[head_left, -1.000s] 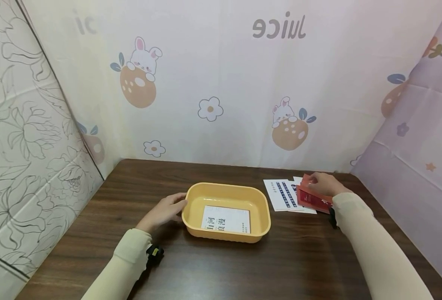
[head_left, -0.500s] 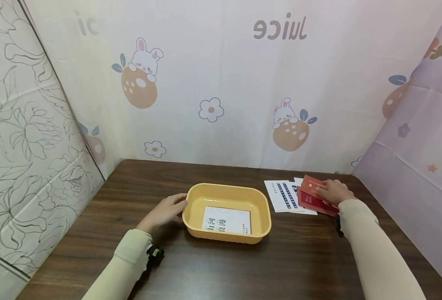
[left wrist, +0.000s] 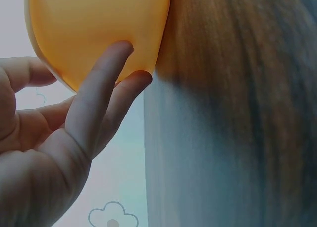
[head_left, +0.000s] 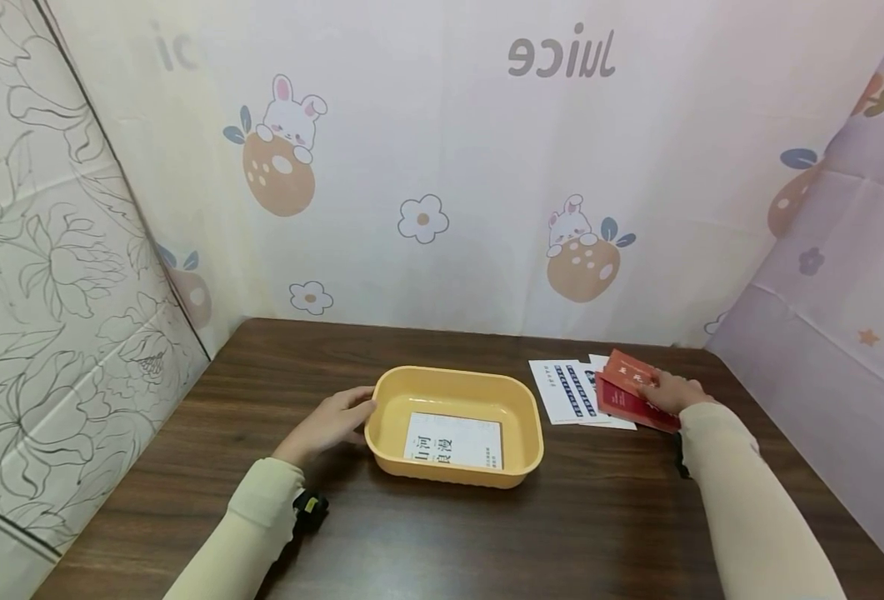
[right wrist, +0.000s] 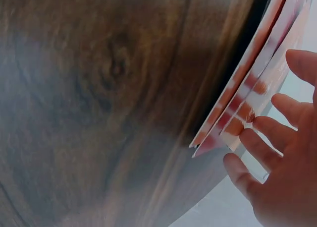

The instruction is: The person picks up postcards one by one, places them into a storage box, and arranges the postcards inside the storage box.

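My right hand (head_left: 676,392) rests on the near right end of two overlapping red cards, an orange-red card (head_left: 625,369) and a darker red card (head_left: 621,402). In the right wrist view its fingers (right wrist: 267,133) are extended and touch the glossy card faces (right wrist: 242,115). White cards with blue print (head_left: 559,392) lie partly beneath them. My left hand (head_left: 329,423) touches the left wall of a yellow plastic basin (head_left: 452,479); in the left wrist view, loose fingers (left wrist: 101,88) lie against its outer wall. Inside the basin lies a white card with dark lettering (head_left: 460,437).
A dark wood-grain table (head_left: 442,542) carries everything. Behind it hangs a printed fabric backdrop (head_left: 442,167), with more fabric (head_left: 846,292) at the right and a floral sheet (head_left: 59,233) at the left. A black wrist device (head_left: 310,510) sits on the left wrist.
My right hand has slid right and slightly down along the red cards, uncovering more of the upper one. The left hand and the basin have stayed in place.
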A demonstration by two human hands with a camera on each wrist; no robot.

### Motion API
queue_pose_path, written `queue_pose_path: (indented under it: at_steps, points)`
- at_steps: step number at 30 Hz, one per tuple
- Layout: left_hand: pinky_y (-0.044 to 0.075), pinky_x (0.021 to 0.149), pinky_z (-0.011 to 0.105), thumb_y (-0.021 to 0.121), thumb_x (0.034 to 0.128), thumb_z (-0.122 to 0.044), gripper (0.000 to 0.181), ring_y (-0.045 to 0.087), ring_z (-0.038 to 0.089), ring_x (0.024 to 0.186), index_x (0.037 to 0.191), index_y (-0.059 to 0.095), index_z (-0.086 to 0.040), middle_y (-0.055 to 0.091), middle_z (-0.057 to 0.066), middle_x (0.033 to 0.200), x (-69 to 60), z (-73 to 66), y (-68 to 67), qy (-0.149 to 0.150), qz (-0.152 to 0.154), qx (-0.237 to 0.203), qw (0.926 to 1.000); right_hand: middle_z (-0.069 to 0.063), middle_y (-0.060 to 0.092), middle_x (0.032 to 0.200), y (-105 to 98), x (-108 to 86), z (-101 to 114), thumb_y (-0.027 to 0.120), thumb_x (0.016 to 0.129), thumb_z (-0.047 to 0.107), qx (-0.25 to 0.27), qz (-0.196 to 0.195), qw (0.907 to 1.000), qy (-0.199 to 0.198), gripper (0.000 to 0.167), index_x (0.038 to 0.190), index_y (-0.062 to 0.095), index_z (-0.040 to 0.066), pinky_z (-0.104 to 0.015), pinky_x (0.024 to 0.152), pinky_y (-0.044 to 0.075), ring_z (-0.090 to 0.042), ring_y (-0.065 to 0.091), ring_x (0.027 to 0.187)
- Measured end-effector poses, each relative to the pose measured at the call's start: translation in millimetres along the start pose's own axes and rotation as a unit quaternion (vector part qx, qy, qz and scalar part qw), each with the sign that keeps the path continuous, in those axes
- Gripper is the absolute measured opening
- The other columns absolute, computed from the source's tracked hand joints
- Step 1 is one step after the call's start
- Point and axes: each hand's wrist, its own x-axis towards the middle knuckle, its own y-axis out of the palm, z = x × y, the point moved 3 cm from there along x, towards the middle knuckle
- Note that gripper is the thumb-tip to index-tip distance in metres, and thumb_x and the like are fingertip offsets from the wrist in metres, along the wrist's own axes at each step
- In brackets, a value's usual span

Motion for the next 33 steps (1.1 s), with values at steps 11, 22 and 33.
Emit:
queue_pose_path:
  at_steps: [11,22,33]
  points:
    - [0.061,0.078,0.042,0.047,0.1075,-0.024,0.049,0.061,0.035,0.114,0.148,0.043,0.002,0.049,0.026,0.143,-0.8,0.5,0.4,-0.001,-0.003,0.004,1.0,-0.045,0.04,0.126,-7,-7.7,-4,0.061,0.091,0.059,-0.034,-0.025,0.999,-0.011,0.093,0.142,0.035,-0.014,-0.069,0.084,0.045,-0.053,0.042,0.102]
    - [0.061,0.079,0.045,0.047,0.1079,-0.023,0.049,0.06,0.037,0.116,0.149,0.042,0.003,0.049,0.026,0.143,-0.2,1.0,1.0,0.002,-0.002,0.0,1.0,-0.044,0.038,0.129,-2,-9.7,-7,0.065,0.083,0.069,0.001,-0.023,0.9997,0.002,0.109,0.142,0.029,-0.016,-0.071,0.09,0.044,-0.054,0.043,0.105]
    - [0.061,0.078,0.045,0.047,0.1075,-0.024,0.049,0.062,0.036,0.113,0.148,0.042,0.003,0.051,0.027,0.141,0.2,1.2,0.8,-0.004,-0.004,0.002,1.0,-0.045,0.038,0.127,-1,-5.4,-13,0.066,0.082,0.069,-0.023,-0.049,0.9984,-0.018,0.108,0.139,0.034,-0.018,-0.072,0.086,0.045,-0.055,0.039,0.105]
